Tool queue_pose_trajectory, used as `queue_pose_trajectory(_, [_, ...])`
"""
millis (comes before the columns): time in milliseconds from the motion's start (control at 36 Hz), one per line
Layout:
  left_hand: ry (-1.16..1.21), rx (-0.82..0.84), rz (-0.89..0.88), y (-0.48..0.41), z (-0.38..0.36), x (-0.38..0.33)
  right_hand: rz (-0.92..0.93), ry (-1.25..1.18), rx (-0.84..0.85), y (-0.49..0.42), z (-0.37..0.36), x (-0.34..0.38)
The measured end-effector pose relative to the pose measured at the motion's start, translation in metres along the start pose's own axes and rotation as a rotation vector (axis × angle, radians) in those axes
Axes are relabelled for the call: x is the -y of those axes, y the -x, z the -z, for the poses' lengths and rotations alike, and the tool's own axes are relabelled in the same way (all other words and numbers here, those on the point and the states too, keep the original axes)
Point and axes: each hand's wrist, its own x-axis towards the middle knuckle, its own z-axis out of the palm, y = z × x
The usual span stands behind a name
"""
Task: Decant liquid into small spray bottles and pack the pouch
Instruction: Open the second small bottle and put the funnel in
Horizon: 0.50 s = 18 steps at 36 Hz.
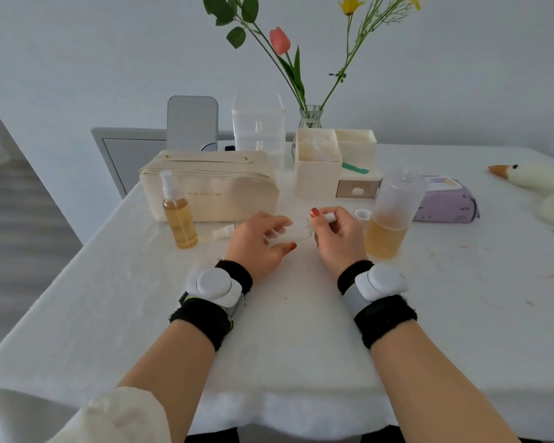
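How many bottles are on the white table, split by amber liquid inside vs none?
Holding amber liquid: 2 (small clear spray bottle, large translucent plastic bottle)
No liquid visible: 1 (small clear plastic bottle gripped by the left hand)
Total: 3

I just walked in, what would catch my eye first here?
Mid-table, the left hand grips a small clear bottle while the right hand pinches a white spray top. Amber liquid stands out in a slim spray bottle on the left and a large bottle on the right. A pink tulip rises behind.
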Motion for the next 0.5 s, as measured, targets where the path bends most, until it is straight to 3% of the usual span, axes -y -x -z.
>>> queue_pose_trajectory(167, [-0.003,0.021,-0.006,-0.0005,0.0006,0.0007,-0.002,0.002,0.046,0.0004,0.0044,-0.0017])
queue_pose_trajectory(333, [0.063,0.006,0.005,-0.0003,0.0020,-0.0016,-0.108,-0.047,-0.038,-0.0010,0.0004,0.0010])
queue_pose_trajectory(500, [0.048,-0.001,0.005,-0.0010,0.0015,-0.0018,-0.026,0.000,-0.033,-0.0011,0.0054,-0.0003])
